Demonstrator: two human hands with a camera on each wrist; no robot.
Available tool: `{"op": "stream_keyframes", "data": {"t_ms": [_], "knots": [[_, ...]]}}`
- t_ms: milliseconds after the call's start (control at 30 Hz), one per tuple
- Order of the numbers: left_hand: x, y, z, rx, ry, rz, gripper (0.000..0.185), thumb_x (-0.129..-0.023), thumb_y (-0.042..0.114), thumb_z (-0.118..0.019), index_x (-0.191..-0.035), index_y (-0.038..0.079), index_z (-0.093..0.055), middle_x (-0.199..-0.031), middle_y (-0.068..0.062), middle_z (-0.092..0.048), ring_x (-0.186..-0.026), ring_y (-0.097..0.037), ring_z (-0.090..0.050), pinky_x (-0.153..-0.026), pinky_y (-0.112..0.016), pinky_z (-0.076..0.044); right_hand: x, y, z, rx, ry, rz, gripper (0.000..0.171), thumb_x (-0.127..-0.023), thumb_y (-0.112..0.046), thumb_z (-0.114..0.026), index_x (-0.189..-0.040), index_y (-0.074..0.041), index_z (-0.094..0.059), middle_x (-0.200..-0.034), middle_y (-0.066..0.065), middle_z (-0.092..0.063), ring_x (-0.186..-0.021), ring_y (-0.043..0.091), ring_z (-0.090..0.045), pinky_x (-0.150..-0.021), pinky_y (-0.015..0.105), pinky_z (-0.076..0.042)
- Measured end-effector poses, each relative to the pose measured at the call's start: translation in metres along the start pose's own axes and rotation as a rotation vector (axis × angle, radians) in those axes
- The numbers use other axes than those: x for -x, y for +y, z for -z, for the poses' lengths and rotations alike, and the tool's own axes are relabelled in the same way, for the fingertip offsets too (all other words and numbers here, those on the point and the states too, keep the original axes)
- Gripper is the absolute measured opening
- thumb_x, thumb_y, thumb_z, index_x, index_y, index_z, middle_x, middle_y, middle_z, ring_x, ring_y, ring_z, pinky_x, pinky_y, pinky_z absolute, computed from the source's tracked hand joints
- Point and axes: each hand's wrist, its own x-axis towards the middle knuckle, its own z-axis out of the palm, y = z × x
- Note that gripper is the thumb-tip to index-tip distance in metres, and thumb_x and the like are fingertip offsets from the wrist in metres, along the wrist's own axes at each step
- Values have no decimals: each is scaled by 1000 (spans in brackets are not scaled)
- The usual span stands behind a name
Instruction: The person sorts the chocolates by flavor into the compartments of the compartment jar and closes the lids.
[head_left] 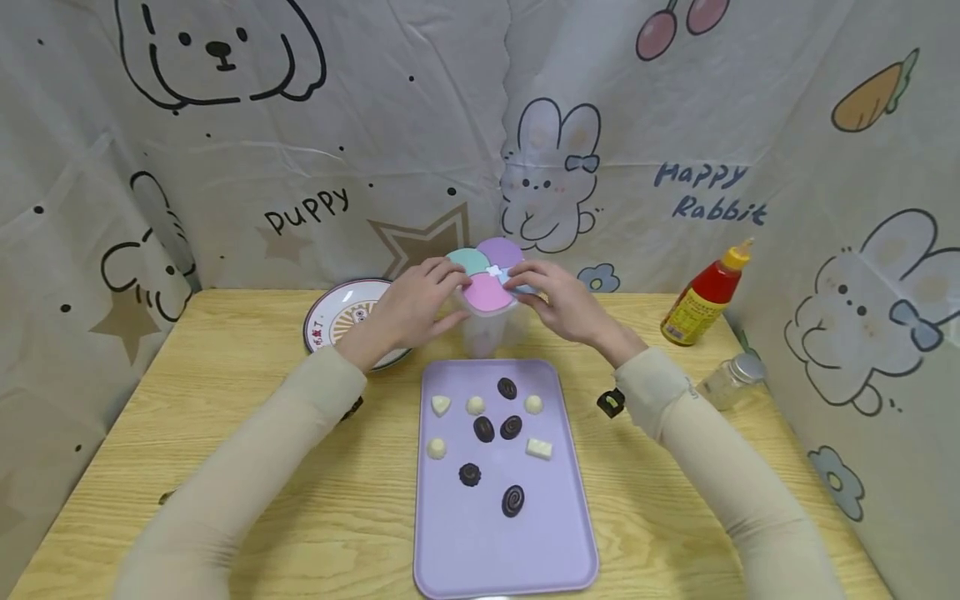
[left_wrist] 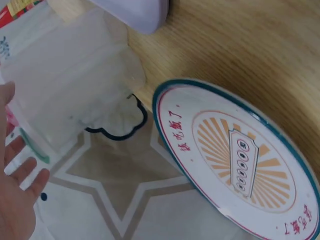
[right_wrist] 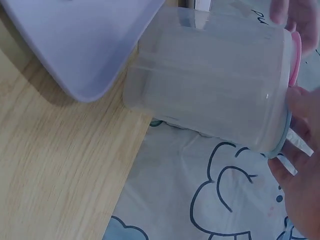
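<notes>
Behind the lilac tray (head_left: 457,550), both hands gripping a clear container's (head_left: 487,329) pastel lid (head_left: 486,271), backdrop reading "Puppy", "Happy Rabbit"

frosted smooth plastic container (right_wrist: 210,95); matt lilac tray (head_left: 498,533); grained wood table (head_left: 300,500); glossy plate (left_wrist: 240,160).

- Both arms are covered by long, close-fitting sleeves in a pale beige; the left sleeve (head_left: 247,467) and the right sleeve (head_left: 720,467) are matched in colour.
- The cuffs are ended at the wrists, and soft folds are seen in the cloth.
- The left hand (head_left: 412,308) and right hand (head_left: 562,304) are left bare; no rings are seen.
- A small dark device with a greenish spot (head_left: 611,403) is strapped under the right wrist.
</notes>
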Motion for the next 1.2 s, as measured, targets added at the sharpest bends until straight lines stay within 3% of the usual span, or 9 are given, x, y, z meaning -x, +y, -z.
{"op": "stream_keyframes", "data": {"t_ms": [267,500,633,867,1200], "knots": [[-8,-12,-7,49,-17,-6,60,-95,44,-77,-138,5,-60,-146,-19,-57,-138,-35,-55,-114,-50,-49,-2,-17,-12,118,68,75,32,-94,-28,-81,-118,-8,-77,-127,13,-74,-119,32,-68,-105,48,-54],[-10,-10,-10,41,17,24,60,-94,47,-78,-135,6,-62,-141,-17,-59,-135,-37,-57,-109,-52,-53,-10,-25,-19,228,107,59,39,-90,-38,-84,-116,-10,-78,-123,11,-76,-115,30,-70,-97,42,-59],[-11,-6,-10,-9,38,26,60,-93,49,-77,-133,7,-64,-135,-15,-63,-128,-37,-61,-104,-49,-55,-12,-20,-17,245,107,74,39,-88,-37,-85,-115,-10,-78,-121,11,-76,-111,30,-71,-91,41,-61],[-9,-3,-11,-35,80,24,54,-94,48,-76,-130,9,-67,-131,-11,-66,-121,-34,-63,-99,-47,-56,-11,-7,-12,216,115,178,33,-85,-31,-87,-110,-11,-80,-115,10,-77,-104,26,-72,-85,38,-61],[-8,0,-11,-8,51,68,51,-97,51,-72,-130,12,-69,-136,-11,-66,-123,-33,-63,-101,-47,-55,-9,2,-12,258,151,291,25,-86,-29,-85,-103,-13,-80,-106,6,-78,-93,23,-72,-74,33,-61]]}}
